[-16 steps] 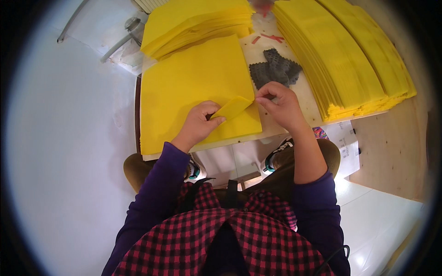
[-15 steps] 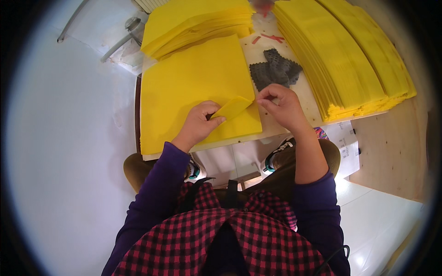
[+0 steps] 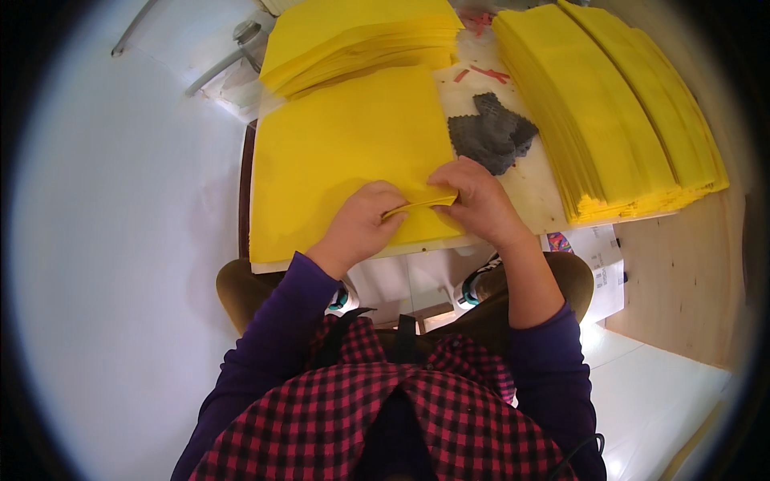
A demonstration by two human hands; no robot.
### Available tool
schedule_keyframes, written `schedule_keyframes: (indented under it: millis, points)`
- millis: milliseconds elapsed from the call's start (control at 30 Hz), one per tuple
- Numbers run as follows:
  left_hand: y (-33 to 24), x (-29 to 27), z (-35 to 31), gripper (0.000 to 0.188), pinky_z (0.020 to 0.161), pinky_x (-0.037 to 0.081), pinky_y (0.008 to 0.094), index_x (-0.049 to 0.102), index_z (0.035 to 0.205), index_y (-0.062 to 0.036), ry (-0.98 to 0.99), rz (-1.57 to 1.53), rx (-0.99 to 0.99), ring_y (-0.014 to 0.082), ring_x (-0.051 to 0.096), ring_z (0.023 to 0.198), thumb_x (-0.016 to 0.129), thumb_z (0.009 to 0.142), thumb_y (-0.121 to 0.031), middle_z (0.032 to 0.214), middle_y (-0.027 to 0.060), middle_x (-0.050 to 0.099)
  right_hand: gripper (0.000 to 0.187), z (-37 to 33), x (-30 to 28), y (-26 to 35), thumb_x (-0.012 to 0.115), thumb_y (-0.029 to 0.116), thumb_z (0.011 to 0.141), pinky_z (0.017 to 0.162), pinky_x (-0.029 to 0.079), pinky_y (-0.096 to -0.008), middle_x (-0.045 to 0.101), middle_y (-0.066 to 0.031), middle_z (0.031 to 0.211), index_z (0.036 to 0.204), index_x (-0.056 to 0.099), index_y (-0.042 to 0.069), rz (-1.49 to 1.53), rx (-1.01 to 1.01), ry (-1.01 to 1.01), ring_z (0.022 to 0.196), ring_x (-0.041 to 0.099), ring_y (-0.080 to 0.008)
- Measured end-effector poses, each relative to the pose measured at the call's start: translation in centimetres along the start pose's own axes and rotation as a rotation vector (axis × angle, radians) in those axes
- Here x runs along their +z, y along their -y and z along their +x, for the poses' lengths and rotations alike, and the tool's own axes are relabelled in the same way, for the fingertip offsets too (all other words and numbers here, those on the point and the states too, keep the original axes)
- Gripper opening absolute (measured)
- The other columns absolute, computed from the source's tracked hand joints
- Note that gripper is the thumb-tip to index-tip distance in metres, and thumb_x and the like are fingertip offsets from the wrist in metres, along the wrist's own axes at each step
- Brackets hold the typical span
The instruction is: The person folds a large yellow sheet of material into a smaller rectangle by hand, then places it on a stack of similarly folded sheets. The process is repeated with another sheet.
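A narrow folded piece of yellow sheet is stretched between my two hands, above the front part of a flat yellow sheet. I cannot tell whether it is a separate piece or a raised edge of that sheet. My left hand grips its left end, thumb toward me and fingers curled. At the other end, my right hand pinches it between thumb and fingers. Just beyond my right hand lies a crumpled dark grey cloth with zigzag edges.
A pile of yellow sheets stands at the back left. Two tall yellow stacks fill the right of the pale tabletop. Red strips lie between them. A clear jar is at the far left, a white box below right.
My right hand has gone from pinching the tip to gripping the folded piece's right end. The piece now lies flatter and narrower between both hands. The view has shifted slightly.
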State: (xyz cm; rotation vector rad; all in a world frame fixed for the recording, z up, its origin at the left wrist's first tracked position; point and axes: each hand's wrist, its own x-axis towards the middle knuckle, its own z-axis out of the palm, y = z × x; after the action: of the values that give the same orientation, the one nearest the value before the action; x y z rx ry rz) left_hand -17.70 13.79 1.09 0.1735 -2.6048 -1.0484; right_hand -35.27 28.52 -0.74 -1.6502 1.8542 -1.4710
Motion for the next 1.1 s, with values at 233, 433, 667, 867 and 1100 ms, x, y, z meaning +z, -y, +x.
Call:
schedule_keyframes:
  millis: [233, 433, 667, 867, 1100]
  points:
    - [-1.3, -0.8, -3.3, 0.045, 0.092, 0.045, 0.0407, 0.06, 0.117, -0.0054, -0.041, 0.481, 0.006, 0.0326, 0.056, 0.108, 0.063, 0.073, -0.002, 0.116, 0.0131, 0.061, 0.026, 0.1, 0.7, -1.6, 0.066, -0.009, 0.062, 0.099, 0.042, -0.0419, 0.068, -0.0093, 0.093, 0.083, 0.064, 0.005, -0.016, -0.109, -0.014, 0.096, 0.063, -0.0284]
    - [2.4, -5.8, -10.0, 0.053, 0.099, 0.042, 0.0421, 0.057, 0.121, -0.0038, -0.151, 0.634, -0.113, 0.0334, 0.054, 0.115, 0.056, 0.069, 0.004, 0.124, 0.0133, 0.059, 0.03, -0.3, 0.7, -1.3, 0.064, -0.014, 0.058, 0.101, 0.041, -0.0399, 0.068, -0.0106, 0.093, 0.083, 0.063, 0.003, 0.014, -0.028, 0.005, 0.097, 0.064, -0.0294]
    - [7.7, -11.3, -15.5, 0.056, 0.096, 0.044, 0.0428, 0.059, 0.118, -0.0038, -0.276, 0.638, -0.197, 0.0346, 0.057, 0.11, 0.053, 0.064, 0.01, 0.116, 0.0145, 0.063, 0.024, -0.4, 0.8, -1.5, 0.073, -0.004, 0.067, 0.106, 0.036, -0.0432, 0.069, -0.0054, 0.098, 0.086, 0.065, 0.009, -0.008, -0.035, 0.02, 0.104, 0.064, -0.0248]
    - [10.7, -12.0, -17.1, 0.049, 0.092, 0.047, 0.0361, 0.066, 0.113, -0.0068, -0.485, 0.214, -0.325, 0.0289, 0.06, 0.105, 0.059, 0.068, 0.014, 0.111, 0.0105, 0.067, 0.025, -0.5, 0.9, -1.4, 0.074, -0.002, 0.068, 0.107, 0.035, -0.0438, 0.07, -0.0047, 0.099, 0.087, 0.065, 0.011, -0.076, -0.007, 0.023, 0.106, 0.064, -0.0245]
    - [11.8, -13.9, -16.7, 0.043, 0.097, 0.043, 0.0355, 0.067, 0.114, -0.0076, -0.368, 0.216, -0.14, 0.0261, 0.058, 0.11, 0.068, 0.073, 0.005, 0.12, 0.0086, 0.065, 0.026, -0.2, 0.9, -0.7, 0.072, -0.008, 0.067, 0.109, 0.033, -0.0439, 0.07, -0.0069, 0.101, 0.085, 0.065, 0.009, -0.117, 0.081, 0.062, 0.108, 0.063, -0.0254]
